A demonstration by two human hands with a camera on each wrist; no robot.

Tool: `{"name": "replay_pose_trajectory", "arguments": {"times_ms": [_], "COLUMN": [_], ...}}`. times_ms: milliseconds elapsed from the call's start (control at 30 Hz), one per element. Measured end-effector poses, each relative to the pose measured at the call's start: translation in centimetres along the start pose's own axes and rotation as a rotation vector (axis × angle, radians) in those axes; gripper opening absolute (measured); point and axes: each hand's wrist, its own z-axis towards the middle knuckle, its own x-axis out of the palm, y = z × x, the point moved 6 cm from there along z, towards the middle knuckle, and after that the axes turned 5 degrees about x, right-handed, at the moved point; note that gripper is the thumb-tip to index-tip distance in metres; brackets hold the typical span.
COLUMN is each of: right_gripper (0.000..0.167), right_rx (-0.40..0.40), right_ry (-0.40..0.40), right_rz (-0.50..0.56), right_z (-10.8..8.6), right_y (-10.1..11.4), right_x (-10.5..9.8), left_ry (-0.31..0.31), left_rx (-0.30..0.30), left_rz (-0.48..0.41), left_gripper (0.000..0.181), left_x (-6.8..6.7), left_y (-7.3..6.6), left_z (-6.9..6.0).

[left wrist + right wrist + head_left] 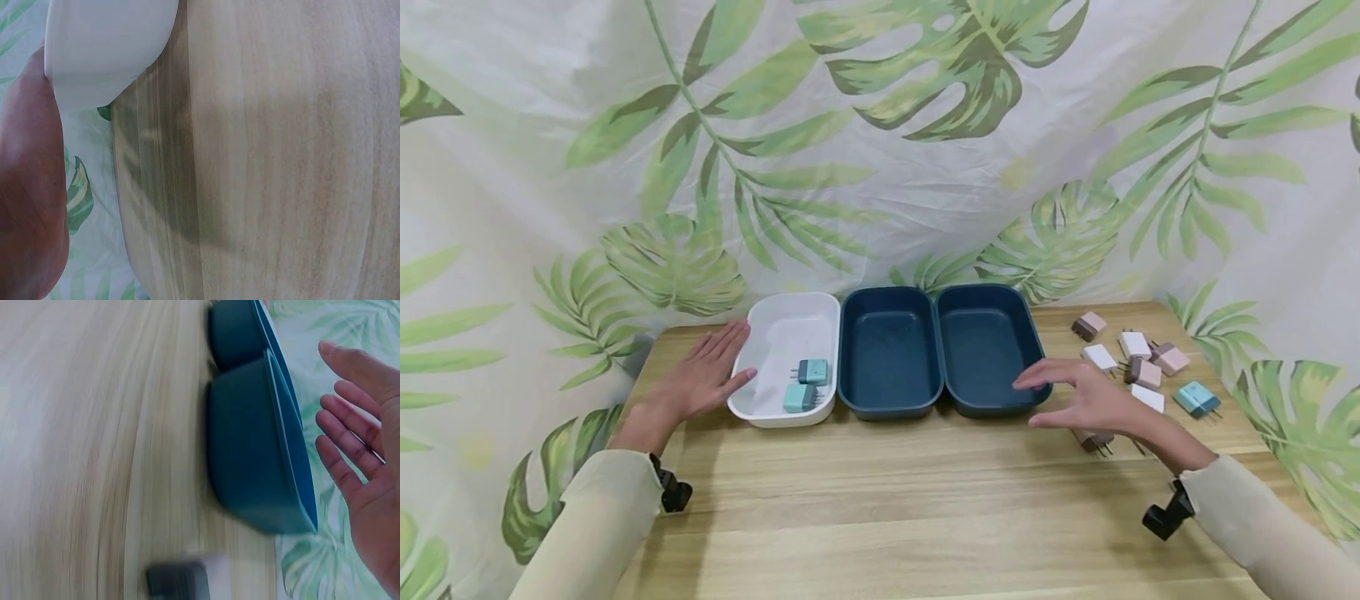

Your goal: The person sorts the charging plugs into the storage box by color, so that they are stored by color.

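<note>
My left hand [703, 375] lies with straight fingers along the left side of the white tray [786, 304], its thumb over the rim. Two teal plug adapters [812, 372] lie in that tray's right part. In the left wrist view the hand [31, 181] is beside the white tray wall [94, 94]. My right hand [1090, 400] is at the front right corner of the right dark blue tray [985, 412], thumb and fingers apart, holding nothing. The right wrist view shows the hand [369, 431] with its palm visible beside the dark blue tray [250, 444].
Another dark blue tray [891, 412] stands between the white and right trays. Right of the trays lie several pink, brown and white adapters [1142, 372] and a blue one [1197, 399]. A leaf-patterned cloth [925, 200] hangs behind the wooden table [887, 508].
</note>
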Motion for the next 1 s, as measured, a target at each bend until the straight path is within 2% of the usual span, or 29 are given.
{"name": "replay_pose_trajectory", "arguments": {"times_ms": [133,400,533,767,1000], "right_gripper": [0.048,0.051,0.052,0.052,0.049], "right_rx": [0.060,0.107,0.150,0.157,0.288], "right_ry": [-0.016,-0.051,-0.043,-0.015,-0.005], "right_rz": [-0.045,-0.108,-0.104,-0.151,-0.141], "right_z": [-1.3,-3.4,-4.5,-5.9,-7.9], "right_y": [-0.8,-2.0,-3.1,-4.2,-6.1], "right_x": [-1.4,-4.0,-5.1,-7.6,-9.7], "left_ry": [-0.007,-0.008,-0.006,-0.025,-0.001], "left_rx": [0.004,0.003,0.000,0.007,0.005], "left_rz": [-0.003,-0.005,-0.003,-0.008,-0.001], "left_gripper": [0.086,0.087,0.087,0.086,0.086], "left_x": [0.1,0.2,0.2,0.1,0.2], "left_y": [0.0,0.0,0.1,0.2,0.1], "left_z": [0.1,0.1,0.0,0.1,0.1]}}
